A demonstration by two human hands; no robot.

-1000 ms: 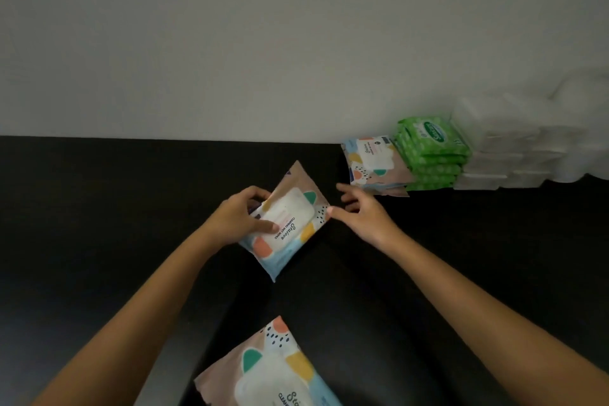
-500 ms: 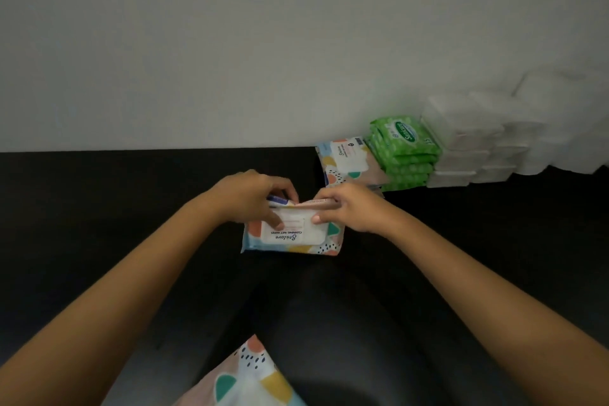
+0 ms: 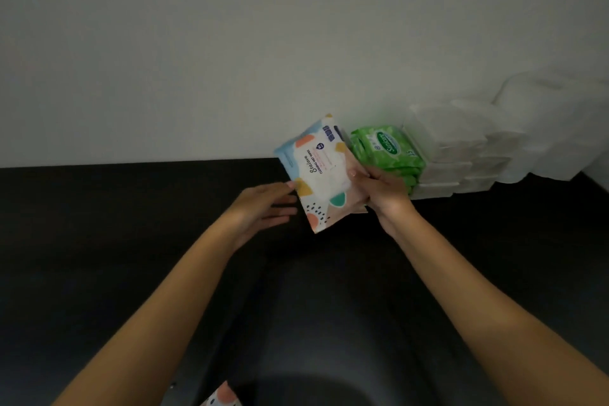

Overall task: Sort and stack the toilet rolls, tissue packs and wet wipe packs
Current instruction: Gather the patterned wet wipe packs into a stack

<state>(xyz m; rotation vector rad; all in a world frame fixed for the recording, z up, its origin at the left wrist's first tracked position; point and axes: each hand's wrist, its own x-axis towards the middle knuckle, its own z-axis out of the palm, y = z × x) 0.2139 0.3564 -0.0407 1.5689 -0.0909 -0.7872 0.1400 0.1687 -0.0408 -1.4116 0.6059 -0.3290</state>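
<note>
Black table (image 3: pixel 131 241), white wall (image 3: pixel 197 59).
Your right hand (image 3: pixel 384 189) grips patterned pack (image 3: pixel 316 171) reading "CLEANING WET WIPES"; left hand (image 3: pixel 260 208) fingers straight; green pack (image 3: pixel 385 145): "Sanicare".

One camera only, worn on the person's head, looking forward and down over the dark worktop (image 3: pixel 99 257) toward its far edge, where the pale wall (image 3: pixel 197 59) fills the upper half of the view. It sits close: both forearms (image 3: pixel 164 306) run in from the bottom corners, and the left hand (image 3: pixel 263 209) and right hand (image 3: pixel 385 193) meet at a wet wipe pack (image 3: pixel 316 171) just right of centre.
</note>
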